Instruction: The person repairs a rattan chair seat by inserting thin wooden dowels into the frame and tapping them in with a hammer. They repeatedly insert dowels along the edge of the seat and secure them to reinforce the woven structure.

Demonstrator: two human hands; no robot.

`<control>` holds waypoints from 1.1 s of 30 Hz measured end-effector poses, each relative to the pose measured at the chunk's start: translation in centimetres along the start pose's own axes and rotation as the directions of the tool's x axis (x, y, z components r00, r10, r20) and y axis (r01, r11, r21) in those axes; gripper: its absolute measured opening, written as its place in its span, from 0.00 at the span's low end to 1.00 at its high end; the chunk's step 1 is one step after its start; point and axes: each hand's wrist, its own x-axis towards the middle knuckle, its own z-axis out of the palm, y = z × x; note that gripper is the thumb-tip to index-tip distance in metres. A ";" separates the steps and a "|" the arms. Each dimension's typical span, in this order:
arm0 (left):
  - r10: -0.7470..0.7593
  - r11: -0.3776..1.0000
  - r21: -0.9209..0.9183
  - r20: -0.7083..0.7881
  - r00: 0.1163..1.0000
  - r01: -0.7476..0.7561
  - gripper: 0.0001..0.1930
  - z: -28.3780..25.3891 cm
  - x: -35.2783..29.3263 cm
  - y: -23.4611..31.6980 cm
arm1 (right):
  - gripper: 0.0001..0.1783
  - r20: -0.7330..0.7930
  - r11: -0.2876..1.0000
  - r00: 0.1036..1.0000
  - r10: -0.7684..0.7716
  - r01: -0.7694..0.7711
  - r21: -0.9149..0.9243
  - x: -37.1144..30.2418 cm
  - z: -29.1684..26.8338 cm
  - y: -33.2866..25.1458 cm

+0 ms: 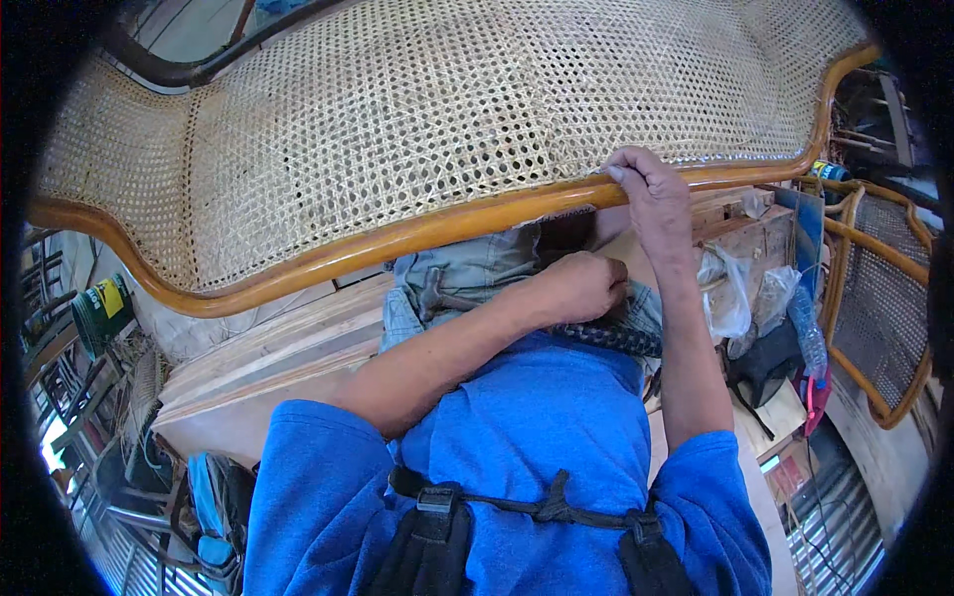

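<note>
A large woven cane panel point(397, 119) in a glossy orange-brown curved wooden frame point(427, 235) spans the view in front of me. My right hand point(651, 191) reaches over the frame's near rail. Its thumb and fingers are pinched together at the cane's edge, and whatever is between them is too small to make out. To the right of that spot, a whitish line runs along the cane's border. Below the rail, close to my lap, my left hand point(581, 286) is closed with its fingers curled under. What it holds, if anything, is hidden.
Stacked wooden boards point(278, 348) lie at my left, near a green container point(99, 316). On the right are clear plastic bags point(730, 293), a plastic bottle point(807, 333), a black item point(767, 363) and another cane-panelled frame point(879, 288). A hammer-like tool point(434, 296) rests against my shorts.
</note>
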 end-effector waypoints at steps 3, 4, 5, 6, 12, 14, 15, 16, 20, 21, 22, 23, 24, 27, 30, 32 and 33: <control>0.012 1.000 0.007 -0.003 1.000 -0.012 0.16 0.1 0.1 -0.1 | 0.05 0.009 1.000 1.000 -0.009 0.010 -0.021 -0.1 0.2 -0.9; 0.015 1.000 0.011 -0.002 1.000 -0.015 0.16 0.1 0.1 -0.2 | 0.05 0.009 1.000 1.000 -0.011 0.012 -0.025 -0.2 0.2 -1.1; 0.017 1.000 0.018 0.009 1.000 -0.018 0.16 0.1 0.1 -0.2 | 0.05 0.001 0.994 0.997 -0.071 0.071 -0.085 -0.2 0.2 -1.0; 0.020 0.999 0.026 0.020 1.000 -0.020 0.15 0.0 0.2 -0.3 | 0.05 -0.004 0.981 0.991 -0.132 0.130 -0.145 -0.2 0.3 -0.8; -0.025 1.000 0.007 0.018 1.000 0.025 0.13 0.3 0.2 -0.6 | 0.06 -0.125 0.941 0.985 -0.121 0.074 -0.331 -1.0 1.2 -2.5; -0.047 0.999 -0.014 0.000 0.999 0.047 0.12 0.4 0.2 -0.6 | 0.06 -0.148 0.930 0.980 -0.133 0.072 -0.361 -1.2 1.5 -3.2; -0.059 0.998 -0.015 -0.005 0.998 0.059 0.12 0.3 0.2 -0.5 | 0.05 -0.157 0.922 0.972 -0.176 0.107 -0.373 -1.2 1.6 -3.4; -0.071 0.997 -0.016 -0.010 0.997 0.071 0.13 0.3 0.2 -0.3 | 0.04 -0.165 0.912 0.961 -0.220 0.142 -0.386 -1.3 1.7 -3.5; -0.106 0.994 -0.031 -0.012 0.994 0.105 0.13 -0.3 -0.1 0.3 | 0.04 -0.209 0.874 0.934 -0.290 0.169 -0.456 -1.4 2.3 -3.5; -0.103 0.994 -0.030 -0.011 0.995 0.102 0.13 -0.3 -0.1 0.2 | 0.04 -0.209 0.870 0.935 -0.285 0.161 -0.466 -1.3 2.4 -3.7; -0.100 0.995 -0.029 -0.011 0.995 0.100 0.13 -0.2 0.0 0.1 | 0.04 -0.210 0.866 0.937 -0.280 0.153 -0.476 -1.3 2.4 -3.8; -0.101 0.994 -0.042 -0.024 0.995 0.100 0.13 -0.1 -0.1 0.0 | 0.04 -0.217 0.870 0.934 -0.282 0.154 -0.468 -1.3 2.5 -3.8; -0.101 0.994 -0.055 -0.035 0.994 0.099 0.13 -0.1 -0.1 0.0 | 0.04 -0.227 0.874 0.932 -0.283 0.154 -0.461 -1.2 2.6 -3.8; -0.104 0.992 -0.081 -0.029 0.994 0.102 0.12 -0.4 -0.2 0.1 | 0.04 -0.241 0.872 0.927 -0.288 0.150 -0.465 -1.1 2.8 -3.4; -0.134 0.989 -0.053 0.028 0.991 0.135 0.12 -1.3 -0.3 0.8 | 0.05 -0.246 0.866 0.925 -0.289 0.143 -0.480 -1.0 3.0 -3.4; -0.133 0.990 -0.039 0.042 0.990 0.135 0.12 -1.1 -0.3 0.5 | 0.05 -0.246 0.856 0.918 -0.310 0.156 -0.494 -1.0 3.0 -3.6; -0.121 0.992 -0.044 0.031 0.992 0.122 0.12 -0.8 -0.2 0.2 | 0.06 -0.243 0.848 0.912 -0.330 0.173 -0.501 -1.0 3.1 -3.5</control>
